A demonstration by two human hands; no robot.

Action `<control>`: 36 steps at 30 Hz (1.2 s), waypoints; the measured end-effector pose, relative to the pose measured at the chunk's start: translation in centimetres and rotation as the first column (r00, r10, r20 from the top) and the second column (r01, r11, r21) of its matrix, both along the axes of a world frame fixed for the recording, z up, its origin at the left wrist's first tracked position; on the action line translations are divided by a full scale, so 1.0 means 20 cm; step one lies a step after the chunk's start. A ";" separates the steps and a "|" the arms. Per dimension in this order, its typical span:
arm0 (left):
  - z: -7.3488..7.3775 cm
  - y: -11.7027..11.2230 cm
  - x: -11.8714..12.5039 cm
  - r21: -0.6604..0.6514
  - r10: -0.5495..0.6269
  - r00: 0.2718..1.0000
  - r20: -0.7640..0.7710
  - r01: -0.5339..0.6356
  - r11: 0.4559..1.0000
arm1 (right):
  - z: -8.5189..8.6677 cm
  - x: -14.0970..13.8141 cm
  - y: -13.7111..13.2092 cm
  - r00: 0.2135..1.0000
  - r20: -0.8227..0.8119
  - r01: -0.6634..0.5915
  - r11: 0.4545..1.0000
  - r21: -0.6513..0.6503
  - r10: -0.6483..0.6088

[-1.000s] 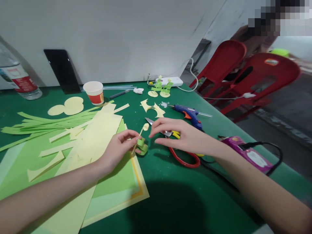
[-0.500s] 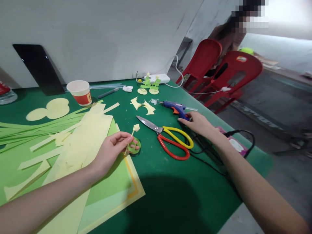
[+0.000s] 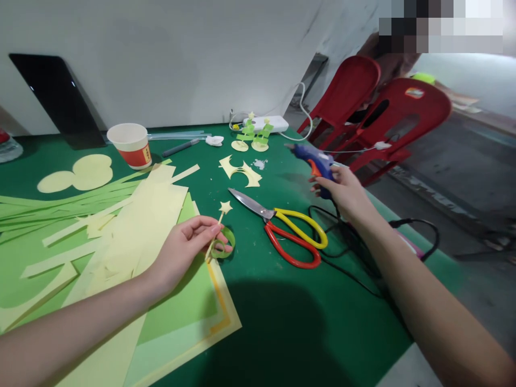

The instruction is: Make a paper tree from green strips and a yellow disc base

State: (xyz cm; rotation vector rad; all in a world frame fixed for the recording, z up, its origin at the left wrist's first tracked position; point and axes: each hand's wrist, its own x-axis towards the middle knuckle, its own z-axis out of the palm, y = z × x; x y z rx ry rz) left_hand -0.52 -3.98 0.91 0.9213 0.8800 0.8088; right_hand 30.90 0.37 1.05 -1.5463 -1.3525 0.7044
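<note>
My left hand (image 3: 183,248) pinches a small paper craft (image 3: 221,244): a curled green strip on a thin stick topped with a pale yellow star (image 3: 225,206). It hovers just over the edge of the green and yellow paper sheets (image 3: 169,317). My right hand (image 3: 342,192) is closed round the handle of a blue hot glue gun (image 3: 314,159), lifted off the green table with its nozzle pointing left. Its black cord (image 3: 355,242) trails back along my right forearm.
Scissors with red and yellow handles (image 3: 290,231) lie between my hands. Yellow paper scraps (image 3: 242,172), two finished green paper trees (image 3: 253,137), a paper cup (image 3: 131,144), a pen, yellow discs (image 3: 78,174) and green strips cover the table. Red chairs (image 3: 387,115) stand right, with a person behind.
My right hand went from near the craft out to the glue gun, gripped it and raised it off the table. My left hand kept hold of the craft, which now lies flatter.
</note>
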 end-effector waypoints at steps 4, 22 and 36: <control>0.00 0.00 0.00 -0.010 -0.014 1.000 0.027 0.014 1.000 | 0.13 -0.22 -0.17 0.990 -0.142 -0.021 0.999 -0.033 0.016; -0.02 0.01 0.01 -0.014 -0.010 0.999 0.032 0.010 1.000 | 0.05 -0.47 -0.33 0.918 -0.397 -0.082 0.969 -0.235 -0.018; -0.03 0.00 0.00 0.070 -0.112 0.993 0.018 0.111 0.991 | 0.16 -0.63 -0.26 0.887 -0.454 -0.217 0.943 -0.251 0.083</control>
